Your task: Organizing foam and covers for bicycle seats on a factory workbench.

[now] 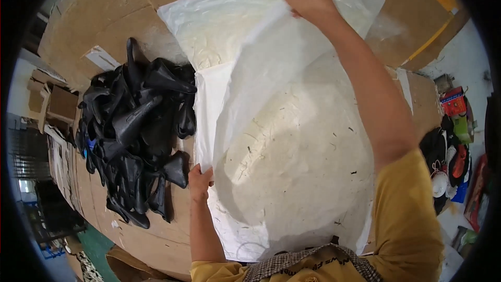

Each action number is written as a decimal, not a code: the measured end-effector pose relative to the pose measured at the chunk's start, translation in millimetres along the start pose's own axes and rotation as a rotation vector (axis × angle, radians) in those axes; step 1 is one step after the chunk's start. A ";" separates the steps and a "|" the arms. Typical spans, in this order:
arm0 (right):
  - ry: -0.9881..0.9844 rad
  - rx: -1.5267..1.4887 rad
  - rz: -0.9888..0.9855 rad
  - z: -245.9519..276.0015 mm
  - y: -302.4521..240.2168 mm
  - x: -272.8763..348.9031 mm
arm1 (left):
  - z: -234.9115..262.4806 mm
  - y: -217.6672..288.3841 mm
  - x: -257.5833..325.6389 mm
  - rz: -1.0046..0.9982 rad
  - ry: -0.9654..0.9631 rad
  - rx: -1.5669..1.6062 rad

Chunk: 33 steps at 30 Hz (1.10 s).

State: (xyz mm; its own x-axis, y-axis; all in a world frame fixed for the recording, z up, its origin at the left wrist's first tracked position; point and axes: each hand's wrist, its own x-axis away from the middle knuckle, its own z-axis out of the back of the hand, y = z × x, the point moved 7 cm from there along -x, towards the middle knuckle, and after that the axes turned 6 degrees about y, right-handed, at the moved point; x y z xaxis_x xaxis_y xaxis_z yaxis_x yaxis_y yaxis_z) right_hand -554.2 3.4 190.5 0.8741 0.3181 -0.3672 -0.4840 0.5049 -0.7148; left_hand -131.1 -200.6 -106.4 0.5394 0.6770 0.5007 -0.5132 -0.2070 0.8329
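I look down from the head camera at a work surface covered in brown cardboard sheets (104, 15). Most of the middle is filled by a large, thin, translucent white sheet (292, 146), wrinkled and flecked with small dark bits. It lies over the cardboard and runs from the far edge of the surface to the near edge by my body.

My right hand (311, 2) reaches to the far side, arm stretched out, fingers pinching the top layer of the sheet and lifting it so it curls up off the layer beneath. My left hand (199, 181) is near, on the sheet's left edge, with its fingers closed on that edge.

Just left of the sheet sits a heap of black moulded pieces (138, 125), shiny and curved, piled loosely on the cardboard and touching the sheet's left edge. At the far right, off the surface, a clutter of colourful items (454, 141) lies lower down.
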 end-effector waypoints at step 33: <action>0.076 0.569 0.214 16.5 130.1 210.7 | -128.0 168.8 -49.2 -1.095 0.296 -0.975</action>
State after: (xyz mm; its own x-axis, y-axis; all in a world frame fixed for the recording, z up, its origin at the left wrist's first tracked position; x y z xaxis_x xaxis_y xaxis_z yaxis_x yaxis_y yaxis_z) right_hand -433.7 149.3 29.9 0.7452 0.4127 -0.5238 -0.5775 0.7921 -0.1975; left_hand -329.6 -178.4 -20.6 0.8515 0.3205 -0.4150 -0.2513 0.9441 0.2134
